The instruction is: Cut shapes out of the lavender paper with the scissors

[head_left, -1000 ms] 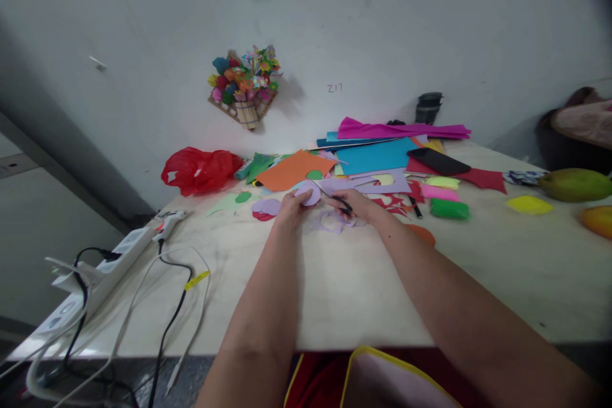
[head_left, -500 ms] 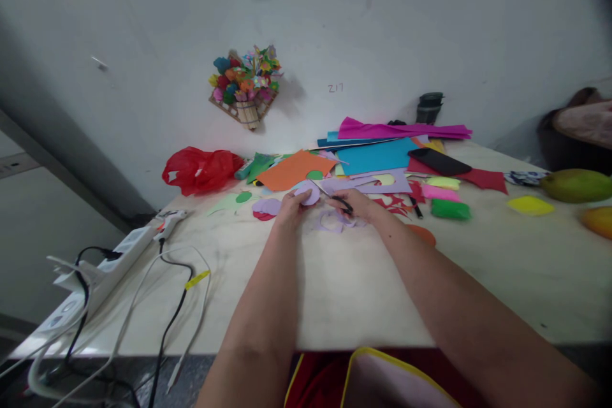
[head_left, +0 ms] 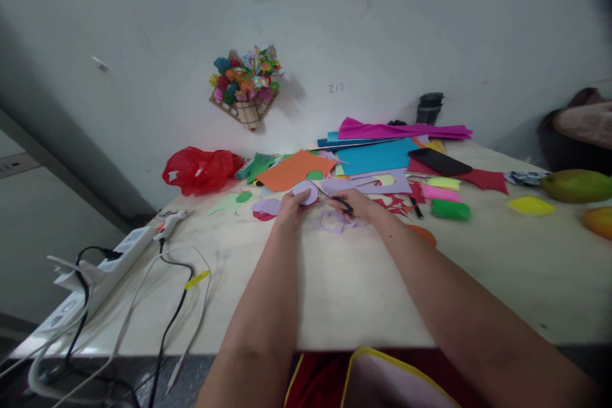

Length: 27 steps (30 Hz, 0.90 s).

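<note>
Near the middle of the table, my left hand point(head_left: 291, 207) pinches a round lilac paper disc point(head_left: 308, 194) at its edge. My right hand point(head_left: 356, 205) is closed round the dark handles of a pair of scissors point(head_left: 326, 191), whose blades point left beside the disc. Whether the blades touch the paper I cannot tell. Curled lilac offcuts point(head_left: 331, 222) lie on the table just under both hands. To the left, a lilac disc point(head_left: 268, 206) rests on red paper pieces point(head_left: 262, 216).
Behind my hands lie an orange sheet point(head_left: 296, 170), a blue sheet point(head_left: 377, 156) and a black phone point(head_left: 440, 162). A red plastic bag point(head_left: 203, 169) is at the back left. A power strip point(head_left: 102, 274) with cables runs along the left. Green clay packets point(head_left: 450, 209) and mangoes point(head_left: 576, 185) sit right.
The lilac disc has shifted and turned very slightly in my left hand. Both arms stay almost where they were, and the scissors keep nearly the same position.
</note>
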### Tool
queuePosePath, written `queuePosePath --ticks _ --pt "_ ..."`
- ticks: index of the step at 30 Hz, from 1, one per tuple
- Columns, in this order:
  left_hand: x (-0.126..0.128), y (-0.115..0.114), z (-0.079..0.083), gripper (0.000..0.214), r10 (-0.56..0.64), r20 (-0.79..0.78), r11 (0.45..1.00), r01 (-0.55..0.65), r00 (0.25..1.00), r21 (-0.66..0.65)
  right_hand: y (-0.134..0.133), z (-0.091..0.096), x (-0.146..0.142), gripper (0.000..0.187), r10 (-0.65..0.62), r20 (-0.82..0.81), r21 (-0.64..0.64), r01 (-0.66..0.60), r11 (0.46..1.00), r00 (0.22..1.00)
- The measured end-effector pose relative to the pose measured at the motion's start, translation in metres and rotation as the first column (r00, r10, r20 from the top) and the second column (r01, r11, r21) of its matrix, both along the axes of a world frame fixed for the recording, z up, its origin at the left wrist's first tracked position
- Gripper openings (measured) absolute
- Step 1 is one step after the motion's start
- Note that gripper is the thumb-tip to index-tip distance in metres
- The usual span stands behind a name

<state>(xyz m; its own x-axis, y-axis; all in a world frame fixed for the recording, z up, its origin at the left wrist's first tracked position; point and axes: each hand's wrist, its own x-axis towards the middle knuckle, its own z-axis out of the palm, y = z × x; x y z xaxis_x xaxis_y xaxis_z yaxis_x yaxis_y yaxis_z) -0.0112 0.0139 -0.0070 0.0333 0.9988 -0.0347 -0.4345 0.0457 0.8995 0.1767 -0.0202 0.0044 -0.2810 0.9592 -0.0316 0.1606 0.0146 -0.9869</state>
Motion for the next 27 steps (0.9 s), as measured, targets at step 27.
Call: queuePosePath --ticks 27 --pt "0.001 -0.004 0.006 0.006 -0.015 -0.005 1.0 0.015 1.0 -0.007 -0.007 0.004 -0.002 0.037 0.008 -0.014 -0.023 -0.009 1.0 1.0"
